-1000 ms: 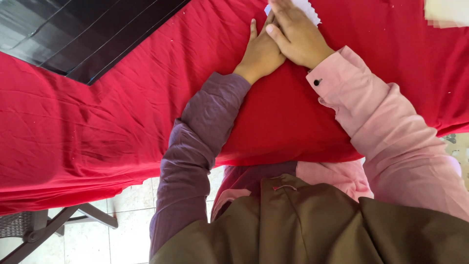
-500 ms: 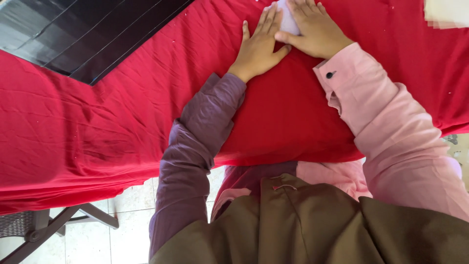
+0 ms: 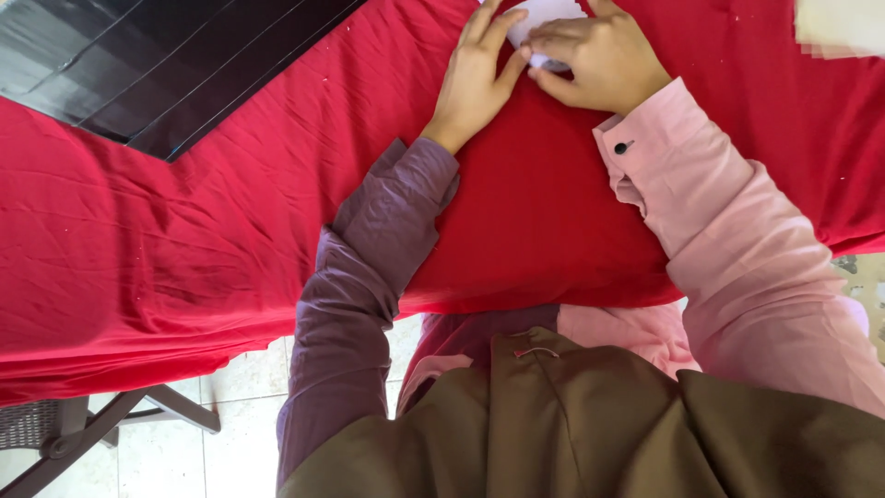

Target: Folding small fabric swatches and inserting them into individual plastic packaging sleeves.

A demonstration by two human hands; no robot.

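A small white sheet of paper (image 3: 542, 13) lies on the red tablecloth (image 3: 230, 221) at the top edge of the view, mostly hidden by my hands and cut off by the frame. My left hand (image 3: 475, 74), in a purple sleeve, lies flat with fingers spread, its fingertips touching the paper's left side. My right hand (image 3: 599, 60), in a pink sleeve, is curled over the paper, fingers pinching its lower edge.
A black panel with thin lines (image 3: 157, 65) lies on the cloth at the upper left. A pale blurred object (image 3: 839, 28) sits at the top right. Below the table's front edge are floor tiles and a dark chair frame (image 3: 92, 429).
Both hands have shifted apart and slightly down in the view. The left hand, earlier tucked under the right, now lies flat beside it, and more of the white paper shows.
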